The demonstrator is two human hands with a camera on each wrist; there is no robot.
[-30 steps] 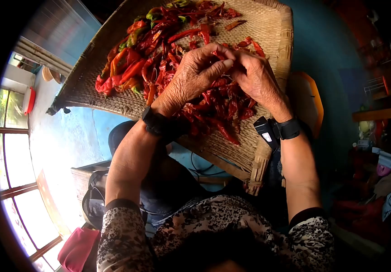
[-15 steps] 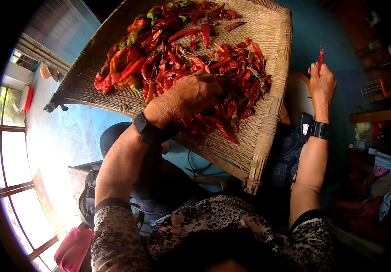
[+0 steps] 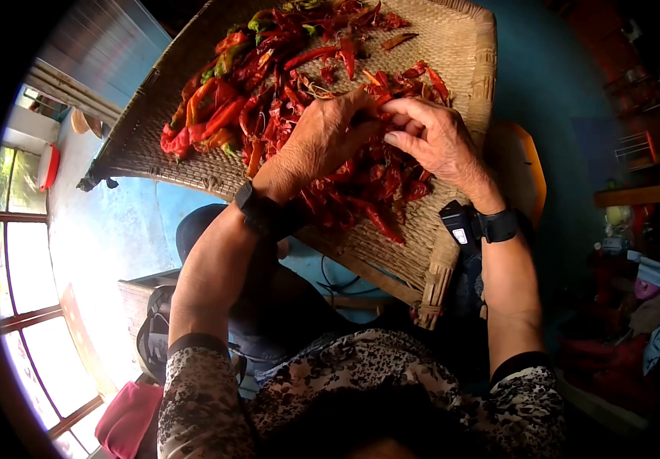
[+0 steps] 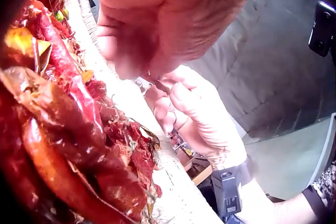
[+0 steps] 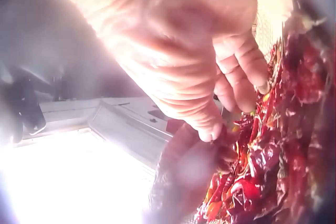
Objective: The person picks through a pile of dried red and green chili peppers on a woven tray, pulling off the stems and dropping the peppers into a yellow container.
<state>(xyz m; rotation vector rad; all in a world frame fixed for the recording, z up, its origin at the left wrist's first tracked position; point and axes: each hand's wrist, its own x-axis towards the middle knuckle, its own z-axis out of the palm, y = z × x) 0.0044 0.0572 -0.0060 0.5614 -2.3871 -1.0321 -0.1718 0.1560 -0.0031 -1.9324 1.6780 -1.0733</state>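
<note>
Both hands meet over a heap of wrinkled red chili peppers [image 3: 379, 214] on a woven tray [image 3: 460, 53]. My left hand [image 3: 318, 138] bends its fingers around a small red chili pepper [image 5: 223, 140], mostly hidden by the fingers. From the other side comes my right hand [image 3: 441, 145], thumb and index finger pinching at the same pepper close to the left fingertips. In the left wrist view the fingers of both hands overlap just above the tray's rim.
Larger red, orange and green peppers [image 3: 211, 111] lie on the tray's left part. Beyond its right edge stands an orange-rimmed container [image 3: 532, 164]. A pink cloth [image 3: 127, 417] is at lower left, near a bright window [image 3: 35, 268].
The right hand, which held a red chili pepper out right of the tray half a second ago, is back beside the left hand. The left hand has risen from the heap.
</note>
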